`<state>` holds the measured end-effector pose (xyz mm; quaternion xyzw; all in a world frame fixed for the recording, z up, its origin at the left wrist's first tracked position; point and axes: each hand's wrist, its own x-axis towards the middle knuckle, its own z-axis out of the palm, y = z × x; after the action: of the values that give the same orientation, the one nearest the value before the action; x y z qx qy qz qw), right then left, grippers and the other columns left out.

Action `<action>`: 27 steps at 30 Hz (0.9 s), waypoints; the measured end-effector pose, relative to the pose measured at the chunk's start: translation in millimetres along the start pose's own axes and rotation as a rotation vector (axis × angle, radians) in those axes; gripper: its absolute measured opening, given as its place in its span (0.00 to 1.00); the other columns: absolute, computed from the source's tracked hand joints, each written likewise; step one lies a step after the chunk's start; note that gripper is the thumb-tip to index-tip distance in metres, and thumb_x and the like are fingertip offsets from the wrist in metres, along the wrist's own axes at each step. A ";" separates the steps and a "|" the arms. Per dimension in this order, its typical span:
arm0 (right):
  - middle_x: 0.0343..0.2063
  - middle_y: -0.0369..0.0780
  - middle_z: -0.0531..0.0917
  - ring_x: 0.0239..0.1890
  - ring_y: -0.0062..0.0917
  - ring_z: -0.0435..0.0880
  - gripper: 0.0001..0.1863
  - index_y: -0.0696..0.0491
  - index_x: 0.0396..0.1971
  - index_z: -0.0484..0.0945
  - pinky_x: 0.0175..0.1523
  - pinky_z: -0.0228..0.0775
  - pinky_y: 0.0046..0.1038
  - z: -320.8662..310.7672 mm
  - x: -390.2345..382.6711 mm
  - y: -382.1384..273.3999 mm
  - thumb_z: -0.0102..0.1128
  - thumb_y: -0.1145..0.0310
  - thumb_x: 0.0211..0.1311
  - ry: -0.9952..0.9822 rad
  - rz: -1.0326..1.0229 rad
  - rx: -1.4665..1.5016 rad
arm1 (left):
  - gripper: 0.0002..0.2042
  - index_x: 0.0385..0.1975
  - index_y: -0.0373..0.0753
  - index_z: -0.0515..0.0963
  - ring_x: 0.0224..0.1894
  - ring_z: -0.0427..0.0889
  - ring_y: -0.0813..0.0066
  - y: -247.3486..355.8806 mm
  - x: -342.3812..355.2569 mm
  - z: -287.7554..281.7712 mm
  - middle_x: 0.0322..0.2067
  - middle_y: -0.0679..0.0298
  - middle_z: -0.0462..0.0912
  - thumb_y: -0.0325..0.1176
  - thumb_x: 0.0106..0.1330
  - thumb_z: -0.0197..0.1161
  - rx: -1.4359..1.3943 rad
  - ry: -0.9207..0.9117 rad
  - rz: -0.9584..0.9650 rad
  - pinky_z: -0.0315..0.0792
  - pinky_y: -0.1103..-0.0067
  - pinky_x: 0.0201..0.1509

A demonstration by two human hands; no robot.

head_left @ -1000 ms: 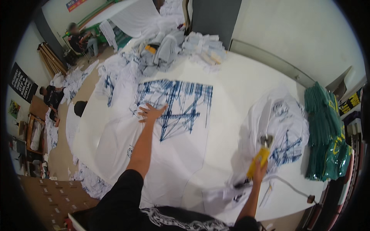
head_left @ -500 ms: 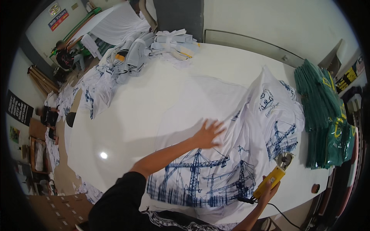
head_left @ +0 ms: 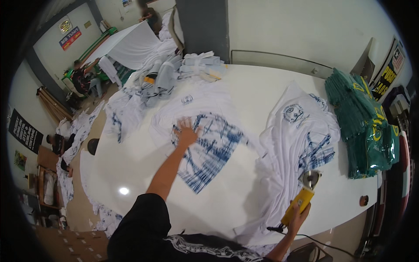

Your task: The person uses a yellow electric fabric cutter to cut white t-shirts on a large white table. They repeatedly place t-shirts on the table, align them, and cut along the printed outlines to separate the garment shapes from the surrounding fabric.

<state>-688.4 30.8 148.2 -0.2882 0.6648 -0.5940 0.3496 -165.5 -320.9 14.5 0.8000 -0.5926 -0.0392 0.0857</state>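
My right hand (head_left: pixel 297 217) grips the yellow body of an electric rotary cloth cutter (head_left: pixel 301 201), its round metal blade at the upper end and a black cord trailing from the lower end. Beside the blade lies a long, bunched pile of white printed cloth (head_left: pixel 279 166). Left of that, my left hand (head_left: pixel 187 133) is over a white shirt piece (head_left: pixel 214 144) with a blue crane print. Its fingers are spread and slightly blurred, and the shirt is smeared by motion. Whether the palm presses on the cloth is hard to tell.
Green plastic-wrapped packs (head_left: pixel 366 126) are stacked at the table's right edge. Tied cloth bundles (head_left: pixel 198 65) and more printed cloth (head_left: pixel 124 111) lie along the far left edge. A small brown roll (head_left: pixel 364 201) sits at the right. Several people work in the left background.
My left hand has swept left, and the crane-print piece has moved left with it, away from the bunched cloth. The cutter stays in my right hand at nearly the same place.
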 end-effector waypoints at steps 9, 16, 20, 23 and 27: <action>0.38 0.47 0.85 0.38 0.33 0.86 0.27 0.62 0.55 0.71 0.45 0.79 0.35 42.3 -97.3 -16.7 0.69 0.67 0.59 -0.265 -0.035 -0.373 | 0.74 0.83 0.56 0.35 0.80 0.21 0.30 -144.9 -234.2 -36.7 0.81 0.48 0.24 0.79 0.38 0.74 -0.057 -0.602 0.332 0.32 0.23 0.68; 0.35 0.54 0.86 0.38 0.44 0.89 0.28 0.63 0.53 0.72 0.45 0.79 0.39 66.5 -219.4 21.5 0.71 0.64 0.57 -0.435 -0.006 -0.704 | 0.78 0.83 0.56 0.37 0.80 0.25 0.28 -284.7 -322.9 -114.2 0.81 0.46 0.23 0.67 0.29 0.85 0.110 -0.615 0.279 0.34 0.24 0.70; 0.38 0.63 0.84 0.43 0.62 0.84 0.30 0.63 0.55 0.69 0.47 0.77 0.50 83.9 -285.2 32.6 0.70 0.63 0.60 -0.481 -0.036 -0.788 | 0.78 0.83 0.56 0.38 0.80 0.25 0.29 -283.4 -338.8 -101.4 0.81 0.46 0.25 0.67 0.29 0.85 -0.008 -0.630 0.327 0.32 0.26 0.71; 0.40 0.63 0.84 0.45 0.62 0.83 0.30 0.64 0.57 0.68 0.48 0.77 0.51 88.6 -330.4 35.6 0.69 0.63 0.61 -0.498 -0.022 -0.874 | 0.77 0.83 0.57 0.41 0.80 0.24 0.30 -292.1 -344.7 -97.7 0.82 0.48 0.27 0.67 0.28 0.85 -0.034 -0.630 0.342 0.31 0.24 0.70; 0.44 0.63 0.83 0.47 0.62 0.83 0.30 0.63 0.57 0.67 0.50 0.76 0.51 90.6 -385.7 35.2 0.69 0.63 0.62 -0.490 0.123 -0.932 | 0.76 0.83 0.56 0.42 0.80 0.23 0.30 -293.6 -346.8 -96.5 0.82 0.46 0.28 0.67 0.29 0.85 -0.037 -0.633 0.360 0.30 0.23 0.69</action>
<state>-386.7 289.9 156.0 -0.5038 0.7729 -0.1292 0.3635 24.6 102.1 41.9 0.6295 -0.7203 -0.2798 -0.0817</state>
